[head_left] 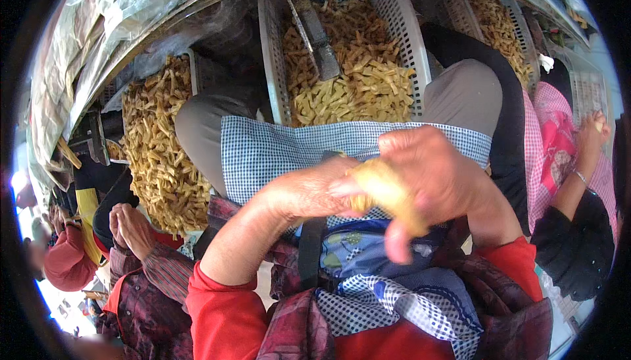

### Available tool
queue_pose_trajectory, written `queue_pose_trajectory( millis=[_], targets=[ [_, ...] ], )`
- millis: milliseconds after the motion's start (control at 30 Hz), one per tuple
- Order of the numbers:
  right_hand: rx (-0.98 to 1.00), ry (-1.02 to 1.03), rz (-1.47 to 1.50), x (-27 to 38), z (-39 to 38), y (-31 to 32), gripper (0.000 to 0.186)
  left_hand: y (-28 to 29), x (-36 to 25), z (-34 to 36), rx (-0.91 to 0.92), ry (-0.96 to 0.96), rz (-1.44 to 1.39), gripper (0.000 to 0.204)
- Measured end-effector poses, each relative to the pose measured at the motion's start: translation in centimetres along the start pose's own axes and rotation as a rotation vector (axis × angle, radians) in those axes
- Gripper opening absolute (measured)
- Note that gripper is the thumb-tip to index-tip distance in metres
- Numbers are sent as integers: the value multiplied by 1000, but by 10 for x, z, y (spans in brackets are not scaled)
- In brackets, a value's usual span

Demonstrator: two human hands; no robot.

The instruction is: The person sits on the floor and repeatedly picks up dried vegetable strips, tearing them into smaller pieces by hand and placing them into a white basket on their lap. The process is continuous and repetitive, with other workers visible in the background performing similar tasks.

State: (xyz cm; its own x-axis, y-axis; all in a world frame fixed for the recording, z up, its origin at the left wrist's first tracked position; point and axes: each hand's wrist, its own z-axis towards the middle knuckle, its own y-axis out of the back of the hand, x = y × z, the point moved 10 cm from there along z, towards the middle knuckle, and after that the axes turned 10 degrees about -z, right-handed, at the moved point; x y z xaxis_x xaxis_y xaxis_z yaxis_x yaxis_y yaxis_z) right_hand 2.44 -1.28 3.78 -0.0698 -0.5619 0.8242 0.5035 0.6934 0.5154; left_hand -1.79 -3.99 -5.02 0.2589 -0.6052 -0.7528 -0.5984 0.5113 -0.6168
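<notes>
Right hand [437, 176] is closed around a pale yellow strip [388, 192] and the left hand [309, 192] pinches its near end, both meeting over the checked apron [276, 149] on the person's lap. Just beyond the knees sits a white basket [401, 31] heaped with cut yellow pieces [355, 84], a dark knife [319, 41] resting on the heap. To the left, another pile [158, 143] and a neighbour's clasped hands [131, 228].

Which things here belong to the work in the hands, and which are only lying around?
In the work:
- left hand and right hand, both on the yellow piece
- white basket of yellow pieces in front
- checked apron on the lap

Lying about:
- second heap, left
- far basket, right
- plastic sheet
- neighbours' hands
</notes>
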Motion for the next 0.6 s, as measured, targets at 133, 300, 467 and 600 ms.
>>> queue_pose_trajectory(
  millis=[133, 300, 467, 600],
  targets=[
    [-311, 89, -559, 17, -1, 6, 35, 15, 39, 0, -358, 86, -496, 27],
    [-389, -257, -773, -24, 6, 14, 36, 50, -20, -19, -736, -413, -165, 38],
    [-356, -227, -641, -27, 14, 7, 15, 11, -76, -30, -766, -536, 1337, 29],
    [-646, -283, -90, -46, -2, 17, 18, 42, -48, -39, -926, -394, 485, 44]
  ],
)
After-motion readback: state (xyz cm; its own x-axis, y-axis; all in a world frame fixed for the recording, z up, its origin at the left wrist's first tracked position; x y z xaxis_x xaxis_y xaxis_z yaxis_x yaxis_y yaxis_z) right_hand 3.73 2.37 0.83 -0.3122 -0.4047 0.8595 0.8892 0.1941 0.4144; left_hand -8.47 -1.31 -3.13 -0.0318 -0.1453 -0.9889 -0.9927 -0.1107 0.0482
